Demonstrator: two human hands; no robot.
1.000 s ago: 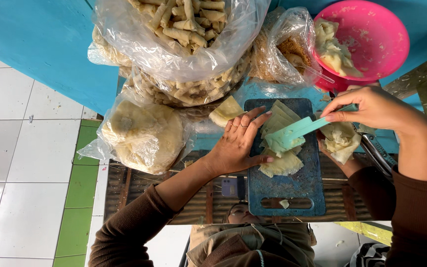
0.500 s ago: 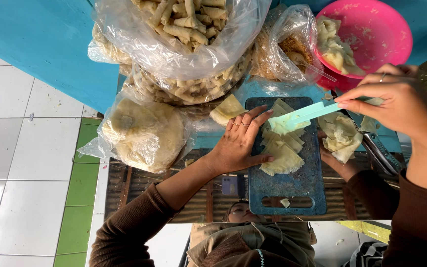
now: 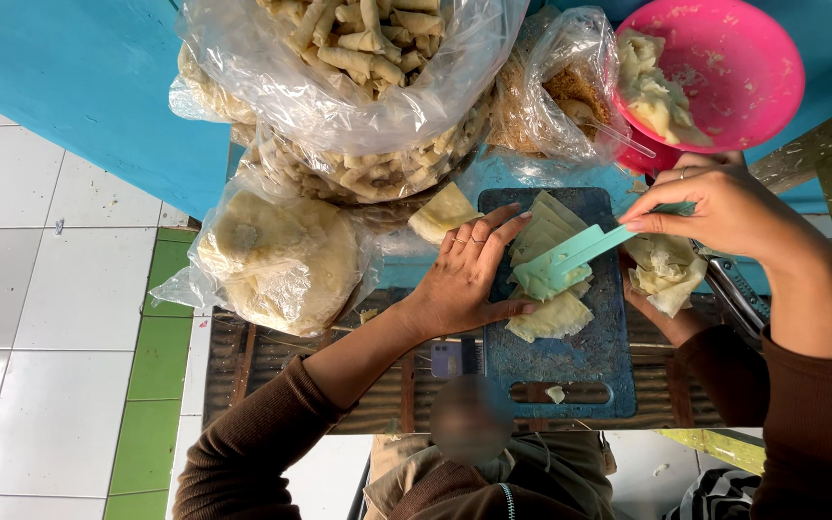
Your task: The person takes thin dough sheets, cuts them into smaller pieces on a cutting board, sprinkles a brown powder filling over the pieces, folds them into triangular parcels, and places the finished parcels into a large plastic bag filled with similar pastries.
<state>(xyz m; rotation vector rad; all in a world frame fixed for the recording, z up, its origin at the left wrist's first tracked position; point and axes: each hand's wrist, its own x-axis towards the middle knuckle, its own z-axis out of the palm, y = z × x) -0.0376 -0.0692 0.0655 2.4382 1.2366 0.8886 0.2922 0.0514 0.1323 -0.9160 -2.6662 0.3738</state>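
My left hand [image 3: 464,279] lies flat with fingers spread on the left edge of a stack of pale yellow wrappers [image 3: 553,318] on a blue cutting board [image 3: 570,361]. My right hand [image 3: 724,207] grips a teal plastic scraper [image 3: 570,258], and its blade rests on top of the stack. Just under my right hand, another hand [image 3: 649,306] in a brown sleeve holds a bunch of wrappers [image 3: 668,274]. One folded wrapper [image 3: 442,212] lies beside the board's far left corner.
A pink bowl [image 3: 763,87] with pale filling stands at the far right. Clear bags hold fried rolls [image 3: 358,67], round wrappers [image 3: 281,260] and brown crumbs [image 3: 560,96]. Metal tongs [image 3: 736,300] lie to the right on the slatted table [image 3: 272,361]. A tiled floor lies left.
My right hand lifted the scraper up and to the right, then brought it back down and left onto the stack. My left hand stayed on the wrappers.
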